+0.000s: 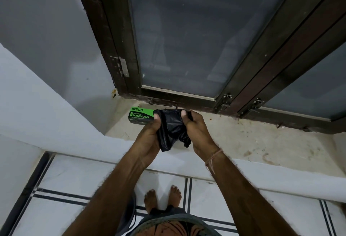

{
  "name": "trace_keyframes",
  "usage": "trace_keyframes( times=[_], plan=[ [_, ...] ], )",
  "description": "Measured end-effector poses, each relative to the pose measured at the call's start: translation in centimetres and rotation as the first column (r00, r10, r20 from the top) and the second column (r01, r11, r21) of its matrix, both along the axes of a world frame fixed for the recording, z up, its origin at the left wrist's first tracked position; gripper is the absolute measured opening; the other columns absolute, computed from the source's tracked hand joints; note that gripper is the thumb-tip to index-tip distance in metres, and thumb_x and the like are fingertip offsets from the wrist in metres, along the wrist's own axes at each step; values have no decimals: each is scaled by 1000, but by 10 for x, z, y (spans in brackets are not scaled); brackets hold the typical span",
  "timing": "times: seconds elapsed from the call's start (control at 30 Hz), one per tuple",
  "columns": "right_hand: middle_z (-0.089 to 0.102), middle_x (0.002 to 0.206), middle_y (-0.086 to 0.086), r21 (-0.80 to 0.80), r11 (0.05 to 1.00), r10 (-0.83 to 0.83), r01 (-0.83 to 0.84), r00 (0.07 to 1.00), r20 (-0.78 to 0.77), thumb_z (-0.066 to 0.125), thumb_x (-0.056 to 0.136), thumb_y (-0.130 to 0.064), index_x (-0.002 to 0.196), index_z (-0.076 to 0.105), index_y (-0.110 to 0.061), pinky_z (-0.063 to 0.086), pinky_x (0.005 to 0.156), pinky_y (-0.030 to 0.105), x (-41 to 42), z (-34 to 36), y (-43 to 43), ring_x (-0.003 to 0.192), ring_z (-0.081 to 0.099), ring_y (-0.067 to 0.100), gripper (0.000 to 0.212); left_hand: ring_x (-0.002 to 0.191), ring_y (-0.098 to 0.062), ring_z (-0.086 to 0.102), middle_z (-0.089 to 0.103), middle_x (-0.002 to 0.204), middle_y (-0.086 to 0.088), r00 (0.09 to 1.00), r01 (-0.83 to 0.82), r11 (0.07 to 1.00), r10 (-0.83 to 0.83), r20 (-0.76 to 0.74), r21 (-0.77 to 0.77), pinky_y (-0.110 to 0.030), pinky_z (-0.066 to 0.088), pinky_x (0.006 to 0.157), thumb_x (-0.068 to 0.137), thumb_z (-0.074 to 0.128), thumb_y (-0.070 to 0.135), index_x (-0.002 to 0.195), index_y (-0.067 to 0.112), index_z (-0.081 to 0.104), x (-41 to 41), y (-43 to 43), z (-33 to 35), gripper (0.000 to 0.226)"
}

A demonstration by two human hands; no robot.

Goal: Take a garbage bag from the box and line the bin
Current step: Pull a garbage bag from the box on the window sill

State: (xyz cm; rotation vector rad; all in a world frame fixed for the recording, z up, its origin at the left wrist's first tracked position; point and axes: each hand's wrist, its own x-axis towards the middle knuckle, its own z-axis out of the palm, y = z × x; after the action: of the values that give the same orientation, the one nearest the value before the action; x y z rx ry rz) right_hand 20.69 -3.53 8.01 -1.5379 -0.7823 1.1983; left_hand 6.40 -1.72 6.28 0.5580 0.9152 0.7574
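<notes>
While both hands pinch it between them, the garbage bag (171, 129) shows as thin, glossy black film, crumpled and mostly folded, its lower end hanging loose below the palms. The left hand (149, 138) grips the bag's left edge with the thumb pressed on top. The right hand (198, 132) grips the right edge the same way, thumb curled over the film. Just beyond the left thumb lies the box (139, 116) — green and black, "GARBAGE BAGS" printed on its side, its right end hidden behind the bag.

Counted: one bag, one box, two hands, one thin thread band (214, 156) on the right wrist.

Under the hands runs a stained stone sill (262, 142). Its front edge passes beneath both wrists, and the dark window frame (187, 102) stands close beyond the fingertips. Right of the right hand the sill runs on wide — only stains show on it. Left of the left hand a white wall (46, 104) slants in near the box. Below the forearms lies tiled floor (74, 175) with two bare feet (150, 200).
</notes>
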Motion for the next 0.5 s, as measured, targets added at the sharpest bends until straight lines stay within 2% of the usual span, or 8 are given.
trace_keyframes(
  times=[0.07,0.13,0.23,0.4,0.5],
  plan=[
    [76,91,2,18,994,105,-104,994,-28,56,104,-32,105,75,-10,56,78,24,-1,2,-1,84,70,10,29,121,-28,65,71,128,-14,999,11,999,-10,-35,37,-43,51,102,104,42,44,131,13,63,1,1,2,46],
    [74,79,-3,22,987,158,-158,987,-1,67,98,-27,96,75,-13,54,71,21,0,2,-1,74,69,7,16,124,-31,64,69,130,-16,999,19,999,-17,-47,44,-46,49,106,103,46,40,133,9,61,0,2,0,46],
    [66,74,0,-5,996,89,-89,995,51,68,97,-24,83,67,-12,48,63,22,2,-2,0,67,61,8,19,124,-34,63,69,129,-17,999,-22,1000,22,-31,-5,-49,48,107,105,45,39,134,7,61,-4,3,-4,46],
    [69,86,0,-54,998,20,-18,999,46,59,103,-19,92,67,-16,52,70,24,8,-8,3,80,64,12,14,117,-29,68,72,126,-13,1000,-28,999,29,6,-35,-47,52,100,106,38,43,127,14,66,-6,2,-5,45],
    [71,92,2,-65,998,-15,18,999,37,52,106,-14,104,69,-12,53,63,16,6,-8,5,85,65,15,17,118,-29,68,73,125,-12,1000,-13,1000,13,-11,-16,-48,51,101,106,40,42,123,15,68,-3,2,-4,43]
  ],
)
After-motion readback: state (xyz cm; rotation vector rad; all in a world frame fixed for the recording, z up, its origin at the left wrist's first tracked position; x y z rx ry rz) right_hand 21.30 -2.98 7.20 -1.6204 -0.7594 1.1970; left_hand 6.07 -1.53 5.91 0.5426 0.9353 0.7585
